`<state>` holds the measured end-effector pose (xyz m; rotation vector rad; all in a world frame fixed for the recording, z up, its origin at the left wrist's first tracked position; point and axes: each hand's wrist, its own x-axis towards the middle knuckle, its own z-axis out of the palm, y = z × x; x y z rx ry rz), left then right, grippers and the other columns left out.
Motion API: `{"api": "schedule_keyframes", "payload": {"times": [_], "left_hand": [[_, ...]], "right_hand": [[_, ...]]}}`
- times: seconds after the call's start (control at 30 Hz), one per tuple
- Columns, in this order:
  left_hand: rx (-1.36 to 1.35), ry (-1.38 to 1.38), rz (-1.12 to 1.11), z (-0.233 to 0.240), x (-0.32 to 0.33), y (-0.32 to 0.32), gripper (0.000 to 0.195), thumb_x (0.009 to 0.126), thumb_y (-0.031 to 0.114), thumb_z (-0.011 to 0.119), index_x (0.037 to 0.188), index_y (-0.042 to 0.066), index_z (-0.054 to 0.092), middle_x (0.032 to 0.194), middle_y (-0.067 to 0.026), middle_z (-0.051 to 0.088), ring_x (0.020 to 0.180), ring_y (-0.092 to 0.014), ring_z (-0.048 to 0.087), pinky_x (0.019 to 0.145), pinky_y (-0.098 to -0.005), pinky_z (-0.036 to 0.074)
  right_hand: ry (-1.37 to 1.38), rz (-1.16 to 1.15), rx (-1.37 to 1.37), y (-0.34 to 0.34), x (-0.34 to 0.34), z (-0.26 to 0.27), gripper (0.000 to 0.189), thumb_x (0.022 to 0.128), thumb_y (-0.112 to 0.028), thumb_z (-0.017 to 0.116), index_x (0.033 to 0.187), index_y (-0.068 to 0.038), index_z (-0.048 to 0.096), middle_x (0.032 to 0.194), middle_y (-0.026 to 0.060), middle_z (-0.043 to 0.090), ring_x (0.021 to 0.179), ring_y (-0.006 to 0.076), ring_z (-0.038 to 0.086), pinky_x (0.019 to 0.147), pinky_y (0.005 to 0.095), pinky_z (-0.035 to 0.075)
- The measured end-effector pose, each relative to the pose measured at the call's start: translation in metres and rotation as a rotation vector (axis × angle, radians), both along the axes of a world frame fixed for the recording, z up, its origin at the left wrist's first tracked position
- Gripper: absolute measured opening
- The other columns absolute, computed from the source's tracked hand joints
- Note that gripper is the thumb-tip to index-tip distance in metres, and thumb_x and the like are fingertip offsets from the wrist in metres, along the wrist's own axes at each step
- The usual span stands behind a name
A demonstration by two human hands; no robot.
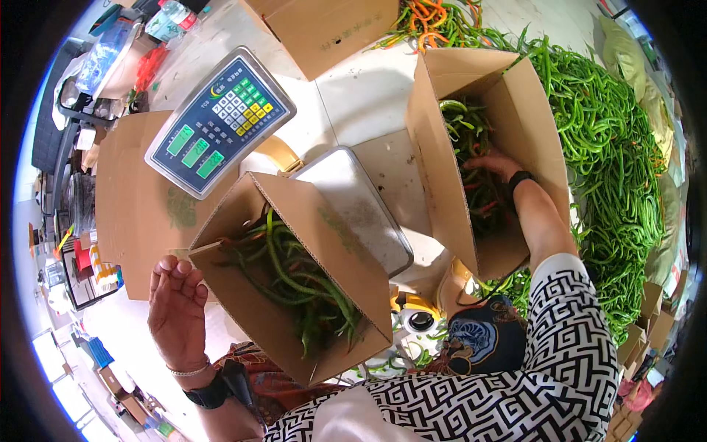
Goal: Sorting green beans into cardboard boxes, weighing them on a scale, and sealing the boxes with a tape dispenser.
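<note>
Before me a cardboard box (341, 229) with its top flaps up holds long green peppers (293, 271). It hides part of the metal weighing platform (353, 193) behind it. My left hand (177, 315) is raised beside this box's left corner, fingers loosely curled and nothing seen in it. A second tall cardboard box (442, 166) stands on the right. My right hand (494, 164) reaches down inside it among green and reddish peppers (463, 119); its fingertips are partly hidden, so any hold cannot be made out.
A digital scale display (221, 121) with lit readouts stands at upper left, above a flat cardboard piece (132, 199). A large heap of green peppers (607, 166) covers the right side, with orange-red ones (428, 22) at the top. Another carton (331, 33) lies at the back; a tape roll (418, 319) sits below.
</note>
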<state>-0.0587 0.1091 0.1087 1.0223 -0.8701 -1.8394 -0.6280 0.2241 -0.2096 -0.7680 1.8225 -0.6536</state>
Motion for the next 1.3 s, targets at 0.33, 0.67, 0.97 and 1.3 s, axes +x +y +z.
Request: {"api": "schedule_keyframes", "payload": {"times": [0.33,0.67,0.97,1.3], "left_hand": [[-0.013,-0.006,-0.054,-0.001,0.006,-0.002,0.028,0.097,0.018,0.045,0.121,0.003,0.045,0.112,-0.0103,0.054,0.105,-0.022,0.055,0.087,-0.0327,0.048],[-0.004,0.007,-0.057,0.000,0.000,0.002,0.028,0.096,0.018,0.046,0.120,0.004,0.046,0.111,-0.0086,0.055,0.104,-0.021,0.056,0.086,-0.0318,0.048],[-0.042,0.015,-0.064,0.004,0.006,0.010,0.034,0.096,0.019,0.044,0.126,0.003,0.044,0.118,-0.0123,0.058,0.105,-0.022,0.059,0.086,-0.0306,0.049],[-0.024,-0.002,-0.046,0.011,-0.009,0.014,0.026,0.095,0.014,0.047,0.117,0.001,0.051,0.108,-0.0112,0.062,0.096,-0.018,0.062,0.083,-0.0272,0.049]], "right_hand": [[0.173,0.011,-0.108,-0.011,0.017,0.013,0.092,0.061,-0.015,0.080,0.138,-0.005,0.032,0.134,0.0108,0.046,0.125,0.0247,0.041,0.105,0.0338,0.032],[-0.041,-0.009,-0.088,-0.013,0.028,0.042,0.084,0.058,-0.010,0.079,0.132,-0.005,0.041,0.125,0.0112,0.053,0.118,0.0267,0.047,0.102,0.0365,0.036],[0.463,0.023,-0.128,-0.009,0.032,0.080,0.090,0.051,-0.021,0.082,0.129,0.000,0.043,0.125,0.0173,0.052,0.116,0.0294,0.048,0.102,0.0351,0.035],[0.557,0.178,0.247,-0.018,0.037,0.074,0.111,0.049,-0.037,0.083,0.138,0.004,0.030,0.138,0.0237,0.039,0.128,0.0347,0.039,0.107,0.0369,0.031]]}}
